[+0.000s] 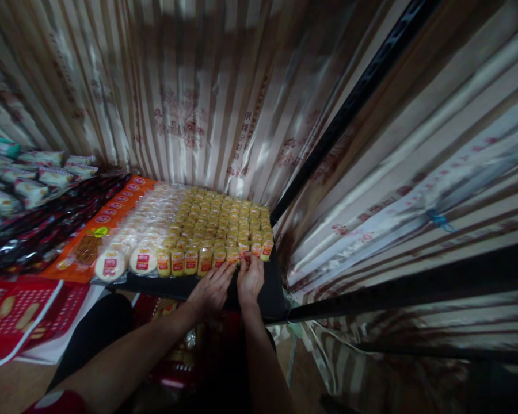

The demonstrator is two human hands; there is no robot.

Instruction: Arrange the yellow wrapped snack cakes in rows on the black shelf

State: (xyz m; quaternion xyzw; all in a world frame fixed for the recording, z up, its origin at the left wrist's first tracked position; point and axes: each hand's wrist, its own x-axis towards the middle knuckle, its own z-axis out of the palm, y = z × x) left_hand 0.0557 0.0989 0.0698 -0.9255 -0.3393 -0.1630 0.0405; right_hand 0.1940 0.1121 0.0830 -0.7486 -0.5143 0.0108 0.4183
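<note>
Nearest camera, noted bare forearms (129, 351), from 8 and 6 o'clock, clock read about the right hand (249, 280); red sleeve (60, 402) at 8, dark trousers (97, 328) between 8 and 9. Right grip narrow: thumb and fingertips close together at the face of a front-row yellow pack (244, 247); cannot tell whether actually closed on it. Left hand (211, 290) just beside, at 9 o'clock, with fingers extended side by side and tips at the same front row; cannot tell whether holding anything. Block of yellow packs (220, 215) at 11, in dense rows on black shelf (265, 294), with red-orange labels toward camera along the near row. White round packs (143, 261) at 9, right beside the yellow block, with red labels on front. Farther out, between 9 and 10: orange bag (112, 215), then dark glossy packs (56, 221), then pale packets (30, 188). Red grid-patterned item (26, 293) far out at 9, kind unclear. Patterned curtain (190, 126) behind at 11; black post (349, 109), slanted, at 1; blue tie (440, 221) between 2 and 3.
</note>
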